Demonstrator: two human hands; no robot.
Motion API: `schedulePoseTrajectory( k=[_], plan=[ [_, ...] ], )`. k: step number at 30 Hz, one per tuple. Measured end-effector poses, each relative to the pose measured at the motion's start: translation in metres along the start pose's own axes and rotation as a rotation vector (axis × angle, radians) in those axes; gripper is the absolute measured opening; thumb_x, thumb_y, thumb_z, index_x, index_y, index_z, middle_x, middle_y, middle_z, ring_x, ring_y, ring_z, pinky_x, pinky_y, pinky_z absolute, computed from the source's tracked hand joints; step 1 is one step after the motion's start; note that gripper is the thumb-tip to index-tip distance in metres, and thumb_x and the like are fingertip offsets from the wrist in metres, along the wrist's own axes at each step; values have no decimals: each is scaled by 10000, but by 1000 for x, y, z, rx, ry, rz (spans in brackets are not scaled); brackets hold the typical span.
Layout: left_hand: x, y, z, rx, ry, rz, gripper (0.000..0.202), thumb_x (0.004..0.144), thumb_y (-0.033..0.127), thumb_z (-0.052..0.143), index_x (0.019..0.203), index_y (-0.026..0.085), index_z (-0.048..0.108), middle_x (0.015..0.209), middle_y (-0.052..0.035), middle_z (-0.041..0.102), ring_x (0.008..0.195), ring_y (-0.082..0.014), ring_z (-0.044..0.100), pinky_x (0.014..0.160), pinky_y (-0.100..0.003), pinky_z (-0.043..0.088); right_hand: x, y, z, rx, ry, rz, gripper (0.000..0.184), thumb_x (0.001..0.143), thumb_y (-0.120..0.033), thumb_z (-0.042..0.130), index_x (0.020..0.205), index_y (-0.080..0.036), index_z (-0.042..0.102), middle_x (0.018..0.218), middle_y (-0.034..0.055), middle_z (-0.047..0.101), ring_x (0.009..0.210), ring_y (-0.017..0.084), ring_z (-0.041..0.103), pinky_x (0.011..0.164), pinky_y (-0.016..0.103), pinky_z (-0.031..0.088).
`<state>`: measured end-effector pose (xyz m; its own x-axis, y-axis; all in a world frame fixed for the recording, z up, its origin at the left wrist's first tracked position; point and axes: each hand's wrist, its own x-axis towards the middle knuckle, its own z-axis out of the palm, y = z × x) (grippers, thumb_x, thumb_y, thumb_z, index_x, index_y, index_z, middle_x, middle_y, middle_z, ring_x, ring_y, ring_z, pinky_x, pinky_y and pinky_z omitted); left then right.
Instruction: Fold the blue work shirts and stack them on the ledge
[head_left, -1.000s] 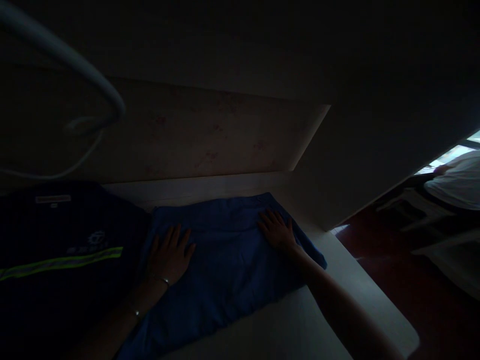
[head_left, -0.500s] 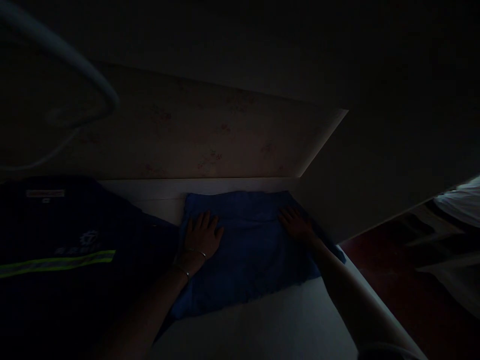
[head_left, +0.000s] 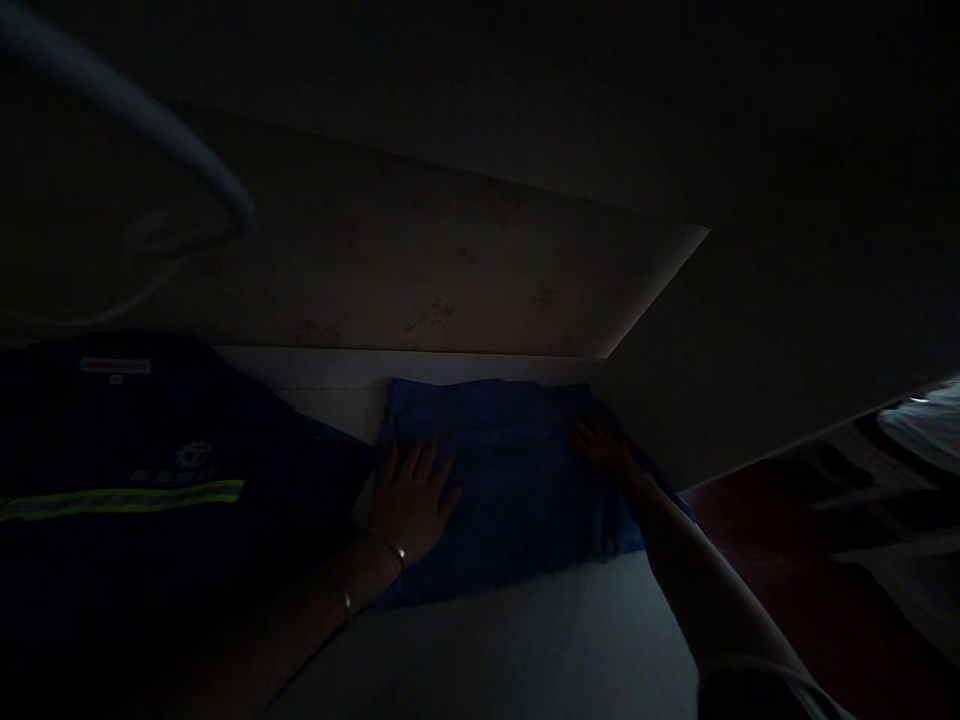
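Observation:
The scene is very dark. A folded blue cloth [head_left: 517, 480] lies on a white shelf surface [head_left: 525, 640] against the back wall. My left hand [head_left: 412, 500] lies flat on the cloth's left edge, fingers spread, with thin bracelets at the wrist. At the cloth's right end, close to the side panel, my right hand [head_left: 604, 450] rests flat with its fingers stretched out. Neither hand holds anything.
A dark navy garment [head_left: 135, 500] with a yellow-green reflective stripe and a white logo lies at the left, touching the blue cloth. A pale curved hanger [head_left: 150, 130] hangs at top left. A side panel [head_left: 750, 340] bounds the shelf on the right; beyond it lies a dark red floor [head_left: 825, 580].
The blue cloth has slid back and rightward toward the corner and looks more compact. Both hands moved with it, pressing flat on top throughout.

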<state>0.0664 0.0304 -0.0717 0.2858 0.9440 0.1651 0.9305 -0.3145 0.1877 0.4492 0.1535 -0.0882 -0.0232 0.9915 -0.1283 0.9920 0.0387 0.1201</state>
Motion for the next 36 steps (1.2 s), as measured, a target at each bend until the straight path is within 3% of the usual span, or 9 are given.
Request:
schedulePoseTrajectory(
  k=[6,12,16,20,25,27,31,34,36],
  plan=[
    [-79,1,1,-23,-30,111,571,927,527,288,1447,303,355,1519,-67,365,1380,-284,355,1112,-556,294,-13,-39,-14,30,226,-14,593,964,-568,161,1498,-327,255,1574,41,254,1431,284,216,1100,668,128],
    [-81,1,-4,-125,-49,31,582,921,542,287,1438,293,379,1539,-67,330,1417,-276,284,1154,-529,246,-40,-63,0,29,49,-128,556,969,-504,177,1489,-337,280,1582,16,235,1440,257,203,1105,621,185],
    [-93,12,-24,-130,-132,-12,626,912,552,298,1420,207,419,1517,-143,344,1408,-310,294,1148,-571,238,-46,-75,-12,36,82,-84,558,958,-455,182,1467,-296,345,1558,50,294,1420,294,254,1076,662,201],
    [-148,22,-56,-127,-188,28,584,896,532,377,1392,234,460,1476,-137,414,1361,-313,383,1130,-577,294,-76,-97,-7,136,286,-97,622,936,-488,180,1466,-218,359,1517,94,370,1381,269,342,1114,539,257],
    [-245,9,-95,-18,-131,208,444,883,523,430,1217,297,614,1279,-25,632,1116,-211,628,904,-342,562,-120,-109,22,135,186,-276,558,882,-445,270,1400,-349,453,1494,23,415,1382,284,344,1101,552,273],
    [-282,-7,-100,101,42,130,365,885,464,461,1153,304,649,1165,19,698,987,-152,679,785,-251,586,-127,-114,22,145,181,-248,553,871,-438,291,1378,-333,486,1475,41,442,1347,302,396,1083,555,296],
    [-341,-47,-98,357,284,-184,373,828,457,525,1080,239,694,1018,-65,743,793,-213,698,616,-337,592,-132,-155,-9,310,281,-118,566,873,-452,316,1321,-194,547,1355,144,552,1219,321,527,1008,490,402],
    [-369,-66,-93,361,216,-376,415,829,464,516,1081,184,691,1010,-117,726,793,-240,680,631,-374,572,-139,-218,-42,636,195,-86,517,876,-483,362,1223,-186,605,1171,131,666,1040,279,634,891,400,486],
    [-379,-69,-92,266,106,-457,336,868,376,484,1069,202,688,1045,-104,713,859,-239,673,697,-376,556,-144,-267,-58,815,-4,-214,465,885,-463,401,1206,-200,612,1136,103,685,1030,257,641,865,360,490]
  ],
)
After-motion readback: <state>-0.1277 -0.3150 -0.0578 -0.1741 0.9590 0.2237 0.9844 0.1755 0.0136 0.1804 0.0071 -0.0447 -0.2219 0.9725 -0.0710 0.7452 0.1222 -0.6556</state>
